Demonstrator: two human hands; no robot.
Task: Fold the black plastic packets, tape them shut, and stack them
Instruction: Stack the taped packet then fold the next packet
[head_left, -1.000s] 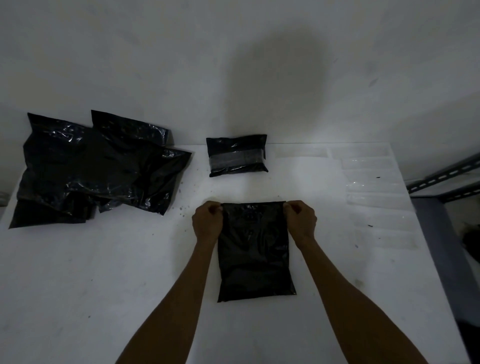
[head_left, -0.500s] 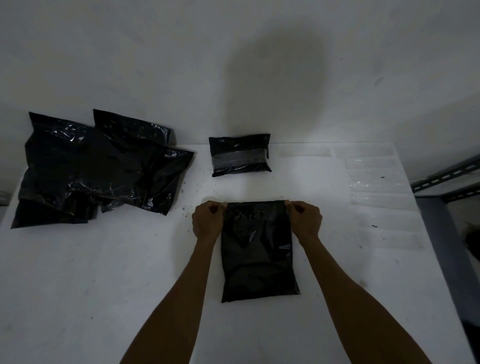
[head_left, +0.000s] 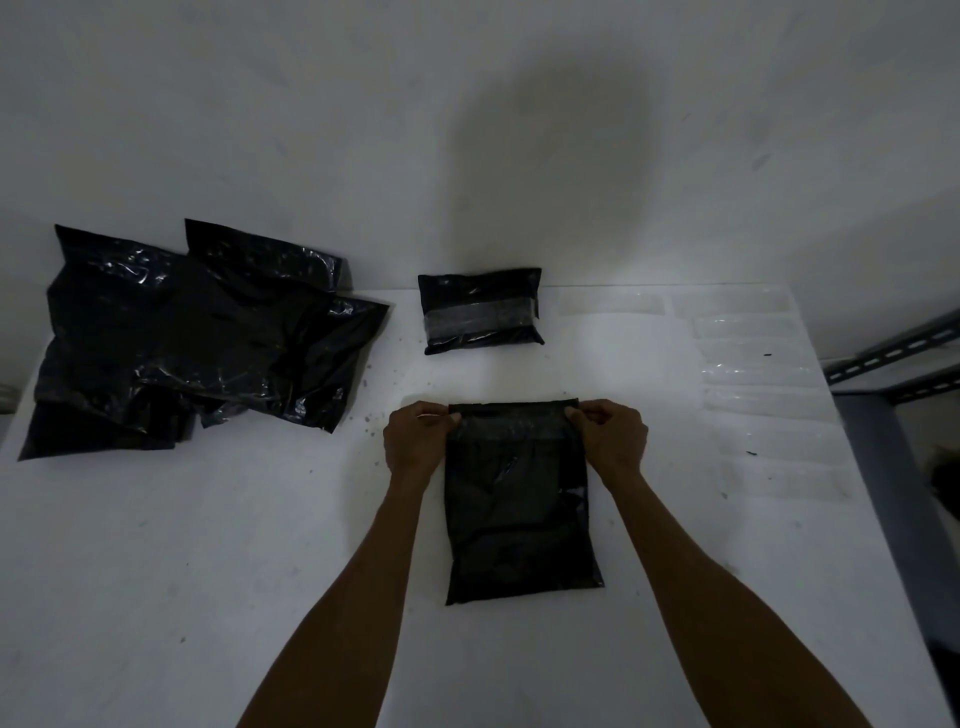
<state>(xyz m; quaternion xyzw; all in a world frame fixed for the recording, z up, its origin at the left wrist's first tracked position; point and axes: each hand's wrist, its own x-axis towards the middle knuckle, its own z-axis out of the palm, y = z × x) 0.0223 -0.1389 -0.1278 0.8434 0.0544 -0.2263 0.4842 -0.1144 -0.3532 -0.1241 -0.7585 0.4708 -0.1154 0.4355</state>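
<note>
The far left of the white tabletop (head_left: 156, 571) is taken up by a heap of crumpled black plastic packets (head_left: 208, 338), and a folded black packet banded with clear tape (head_left: 480, 312) is set at the back edge; a bare lane is left between them. Another gap is left before the flat black plastic packet (head_left: 519, 504) pinched by the left hand (head_left: 415, 441) and right hand (head_left: 610, 439). The right side is lined with clear tape strips (head_left: 753, 364), a grey slotted metal shelf frame (head_left: 893, 364) standing beyond.
</note>
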